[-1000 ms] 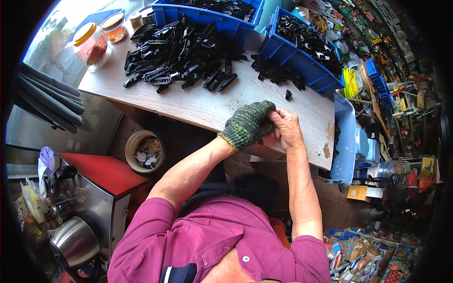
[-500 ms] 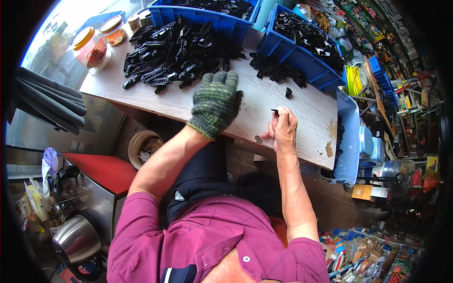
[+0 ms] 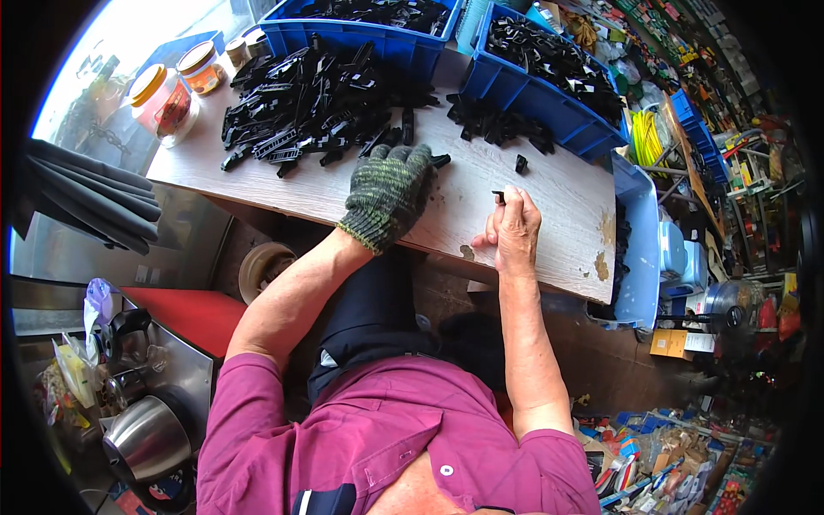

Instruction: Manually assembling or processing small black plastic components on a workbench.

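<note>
My left hand (image 3: 388,193), in a dark green knitted glove, is over the table by the near edge of a large heap of long black plastic parts (image 3: 296,103). Its fingers are curled round a black plastic part (image 3: 441,160), whose end pokes out on the right; the glove hides the remainder. Bare, my right hand (image 3: 518,227) pinches a small black plastic piece (image 3: 498,196) between thumb and forefinger, above the table's right half. Beyond it lies a single small black piece (image 3: 521,163), near a smaller pile of black pieces (image 3: 493,124).
Two blue crates, one at the back (image 3: 360,34) and one at the right (image 3: 541,107), hold more black parts. Jars (image 3: 159,99) stand at the table's (image 3: 566,206) far left. A light blue bin (image 3: 639,249) adjoins its right end; a waste bucket (image 3: 249,275) sits below.
My left hand's fingers have curled in from a flatter pose, and the black part's end now shows beside them. The right hand keeps its pinch almost in place.
</note>
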A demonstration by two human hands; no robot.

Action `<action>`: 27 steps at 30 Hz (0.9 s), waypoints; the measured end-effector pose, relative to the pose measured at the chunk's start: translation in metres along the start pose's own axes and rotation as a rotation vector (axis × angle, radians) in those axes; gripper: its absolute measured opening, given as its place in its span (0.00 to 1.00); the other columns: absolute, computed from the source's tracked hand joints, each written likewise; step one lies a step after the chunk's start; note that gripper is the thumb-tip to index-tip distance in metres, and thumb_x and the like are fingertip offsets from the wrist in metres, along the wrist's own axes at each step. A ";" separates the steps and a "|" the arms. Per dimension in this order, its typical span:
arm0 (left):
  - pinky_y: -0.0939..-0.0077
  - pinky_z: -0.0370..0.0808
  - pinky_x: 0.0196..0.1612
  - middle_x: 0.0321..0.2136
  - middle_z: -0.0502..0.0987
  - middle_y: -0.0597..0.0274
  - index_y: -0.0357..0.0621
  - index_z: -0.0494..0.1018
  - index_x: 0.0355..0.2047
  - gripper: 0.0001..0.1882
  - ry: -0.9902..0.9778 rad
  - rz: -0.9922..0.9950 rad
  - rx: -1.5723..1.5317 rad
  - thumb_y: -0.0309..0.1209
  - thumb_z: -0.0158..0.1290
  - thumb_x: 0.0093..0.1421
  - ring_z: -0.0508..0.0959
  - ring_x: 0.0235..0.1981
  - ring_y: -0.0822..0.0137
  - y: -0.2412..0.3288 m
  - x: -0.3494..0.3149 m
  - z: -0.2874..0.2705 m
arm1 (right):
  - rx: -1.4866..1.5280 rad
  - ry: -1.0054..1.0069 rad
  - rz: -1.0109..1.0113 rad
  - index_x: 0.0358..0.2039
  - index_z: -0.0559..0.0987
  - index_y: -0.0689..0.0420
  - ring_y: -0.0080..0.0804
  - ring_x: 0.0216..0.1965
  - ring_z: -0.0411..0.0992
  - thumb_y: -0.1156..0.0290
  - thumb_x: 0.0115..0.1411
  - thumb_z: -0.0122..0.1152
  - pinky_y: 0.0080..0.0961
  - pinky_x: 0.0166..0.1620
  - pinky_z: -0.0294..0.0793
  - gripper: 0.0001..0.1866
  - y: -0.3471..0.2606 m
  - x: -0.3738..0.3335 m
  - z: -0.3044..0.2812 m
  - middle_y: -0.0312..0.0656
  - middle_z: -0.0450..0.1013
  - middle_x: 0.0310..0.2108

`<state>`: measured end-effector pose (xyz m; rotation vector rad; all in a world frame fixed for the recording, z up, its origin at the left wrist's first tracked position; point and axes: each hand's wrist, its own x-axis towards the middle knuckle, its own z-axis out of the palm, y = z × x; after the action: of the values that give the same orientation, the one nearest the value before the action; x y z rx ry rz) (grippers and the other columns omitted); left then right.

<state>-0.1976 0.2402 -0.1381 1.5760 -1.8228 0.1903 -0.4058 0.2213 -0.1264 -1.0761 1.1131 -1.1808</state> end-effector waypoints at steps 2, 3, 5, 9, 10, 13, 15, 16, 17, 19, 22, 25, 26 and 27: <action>0.53 0.74 0.45 0.35 0.78 0.52 0.46 0.76 0.43 0.11 -0.076 -0.049 0.050 0.35 0.55 0.63 0.77 0.40 0.47 0.003 0.008 -0.001 | 0.041 -0.014 0.006 0.30 0.71 0.59 0.17 0.10 0.58 0.55 0.69 0.53 0.26 0.12 0.74 0.19 0.001 0.001 -0.001 0.30 0.59 0.13; 0.53 0.74 0.44 0.35 0.78 0.52 0.46 0.76 0.39 0.09 -0.152 -0.102 0.102 0.36 0.55 0.63 0.77 0.40 0.47 0.003 0.012 -0.001 | 0.042 -0.015 0.005 0.30 0.71 0.59 0.17 0.10 0.58 0.55 0.69 0.53 0.26 0.12 0.74 0.19 0.000 0.001 -0.001 0.30 0.59 0.13; 0.51 0.73 0.42 0.35 0.78 0.52 0.46 0.76 0.33 0.10 -0.150 -0.088 0.121 0.38 0.55 0.63 0.77 0.39 0.47 0.001 0.012 0.008 | 0.024 -0.008 0.020 0.30 0.70 0.57 0.18 0.11 0.56 0.54 0.70 0.51 0.27 0.13 0.74 0.20 -0.001 0.000 0.000 0.29 0.53 0.11; 0.51 0.74 0.41 0.34 0.78 0.51 0.47 0.78 0.31 0.11 -0.159 -0.148 0.027 0.40 0.56 0.62 0.77 0.38 0.47 0.008 0.012 0.008 | 0.035 -0.003 0.009 0.30 0.70 0.58 0.18 0.11 0.56 0.53 0.71 0.50 0.27 0.13 0.74 0.20 0.001 0.001 -0.001 0.29 0.52 0.11; 0.50 0.74 0.41 0.34 0.79 0.51 0.47 0.79 0.31 0.11 -0.157 -0.161 -0.012 0.41 0.57 0.61 0.77 0.38 0.46 0.012 0.011 0.004 | 0.029 0.003 0.009 0.30 0.70 0.58 0.18 0.11 0.56 0.53 0.70 0.49 0.27 0.13 0.74 0.20 0.001 0.001 -0.001 0.29 0.52 0.11; 0.49 0.74 0.40 0.34 0.79 0.52 0.49 0.80 0.32 0.11 -0.182 -0.174 -0.027 0.42 0.58 0.59 0.77 0.39 0.45 0.018 0.000 0.002 | 0.021 0.007 0.004 0.30 0.70 0.58 0.19 0.11 0.56 0.52 0.70 0.48 0.28 0.13 0.74 0.21 0.001 0.001 -0.001 0.29 0.52 0.11; 0.49 0.74 0.40 0.34 0.79 0.53 0.49 0.80 0.33 0.10 -0.135 -0.089 -0.030 0.41 0.59 0.59 0.77 0.39 0.45 0.020 -0.006 0.001 | 0.015 0.012 0.000 0.30 0.70 0.58 0.19 0.11 0.55 0.51 0.70 0.48 0.28 0.13 0.73 0.22 0.001 0.001 0.001 0.29 0.52 0.11; 0.51 0.75 0.40 0.34 0.79 0.54 0.50 0.79 0.36 0.08 -0.156 -0.056 -0.046 0.37 0.58 0.60 0.77 0.40 0.46 0.020 -0.006 -0.001 | 0.013 0.027 0.024 0.30 0.70 0.58 0.20 0.11 0.54 0.51 0.69 0.47 0.29 0.13 0.73 0.22 0.000 0.001 0.002 0.29 0.51 0.10; 0.51 0.75 0.40 0.34 0.79 0.54 0.50 0.79 0.36 0.08 -0.155 -0.055 -0.048 0.37 0.58 0.60 0.77 0.40 0.46 0.022 -0.008 -0.001 | 0.011 0.046 0.046 0.30 0.71 0.58 0.21 0.11 0.54 0.50 0.69 0.47 0.30 0.13 0.72 0.22 -0.002 0.001 0.002 0.29 0.51 0.10; 0.52 0.75 0.39 0.34 0.79 0.54 0.50 0.77 0.40 0.07 -0.102 0.019 -0.249 0.34 0.56 0.62 0.78 0.37 0.49 0.029 -0.015 0.001 | 0.015 0.058 0.024 0.29 0.71 0.58 0.21 0.11 0.53 0.50 0.69 0.46 0.30 0.13 0.71 0.23 0.008 0.007 -0.006 0.29 0.51 0.10; 0.56 0.77 0.40 0.36 0.80 0.51 0.44 0.76 0.45 0.10 -0.126 -0.066 -0.520 0.31 0.56 0.64 0.80 0.38 0.47 0.043 -0.020 -0.001 | 0.054 0.088 0.021 0.28 0.71 0.58 0.22 0.10 0.52 0.51 0.69 0.45 0.31 0.12 0.70 0.23 0.008 0.005 -0.004 0.29 0.50 0.10; 0.61 0.78 0.43 0.39 0.81 0.48 0.40 0.76 0.47 0.12 -0.138 -0.143 -0.691 0.31 0.56 0.66 0.82 0.41 0.47 0.049 -0.020 0.006 | 0.104 0.121 0.042 0.29 0.72 0.58 0.23 0.10 0.53 0.51 0.69 0.45 0.31 0.12 0.69 0.23 0.005 0.002 0.000 0.31 0.52 0.10; 0.61 0.78 0.43 0.40 0.81 0.48 0.40 0.76 0.47 0.12 -0.194 -0.163 -0.724 0.31 0.55 0.67 0.82 0.40 0.47 0.053 -0.016 0.005 | 0.107 0.132 0.029 0.30 0.72 0.58 0.22 0.09 0.54 0.52 0.69 0.46 0.28 0.12 0.68 0.22 0.005 0.001 0.000 0.32 0.57 0.14; 0.61 0.77 0.42 0.40 0.81 0.48 0.40 0.76 0.48 0.12 -0.252 -0.182 -0.756 0.32 0.55 0.67 0.82 0.40 0.47 0.057 -0.012 0.004 | 0.110 0.143 0.016 0.31 0.72 0.58 0.21 0.09 0.55 0.52 0.69 0.47 0.25 0.11 0.66 0.21 0.005 0.001 -0.001 0.33 0.62 0.18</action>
<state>-0.2507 0.2620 -0.1296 1.2273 -1.6261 -0.7298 -0.4061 0.2204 -0.1316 -0.9085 1.1509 -1.3071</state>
